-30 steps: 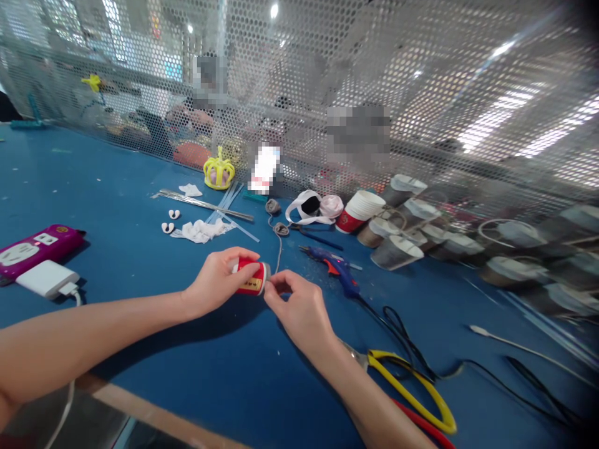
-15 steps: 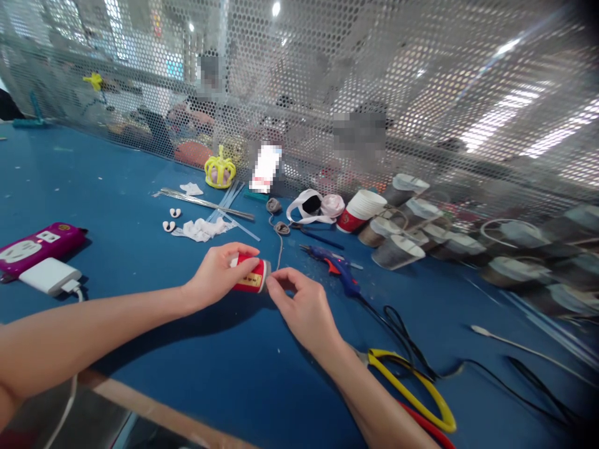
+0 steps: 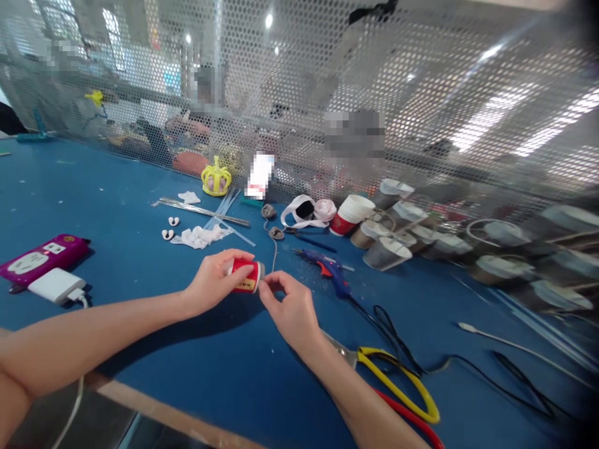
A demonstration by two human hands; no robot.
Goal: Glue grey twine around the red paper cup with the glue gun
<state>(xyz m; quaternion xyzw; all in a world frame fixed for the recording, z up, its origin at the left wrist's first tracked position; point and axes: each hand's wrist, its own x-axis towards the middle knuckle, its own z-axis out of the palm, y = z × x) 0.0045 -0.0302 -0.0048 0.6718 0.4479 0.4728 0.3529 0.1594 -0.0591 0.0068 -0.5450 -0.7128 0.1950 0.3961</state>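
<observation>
My left hand (image 3: pixel 210 280) is wrapped round a small red paper cup (image 3: pixel 247 285) lying on its side, its rim end turned to the right. At that rim, the thumb and index finger of my right hand (image 3: pixel 292 308) are pinched on a thin grey cord (image 3: pixel 274 254). The cord runs back across the table to two small grey coils (image 3: pixel 276 233). The pinched end is hidden by my fingertips. To the right lies a blue glue gun (image 3: pixel 336 275) with a red trigger. Yellow-and-red-handled scissors (image 3: pixel 416 394) rest partly under my right forearm.
Stacked paper cups (image 3: pixel 352 216) and several cord-wrapped cups (image 3: pixel 387 252) stand at the right. White ribbon (image 3: pixel 294 215), a yellow crown-shaped piece (image 3: pixel 216 178) and crumpled white scraps (image 3: pixel 199 237) lie behind. A purple power strip (image 3: pixel 47 255) is left; a mesh panel (image 3: pixel 281 75) backs the table.
The view has shifted slightly, so most things sit a little further left. The cup has turned a little in my left hand; my right hand stays pinched at its rim.
</observation>
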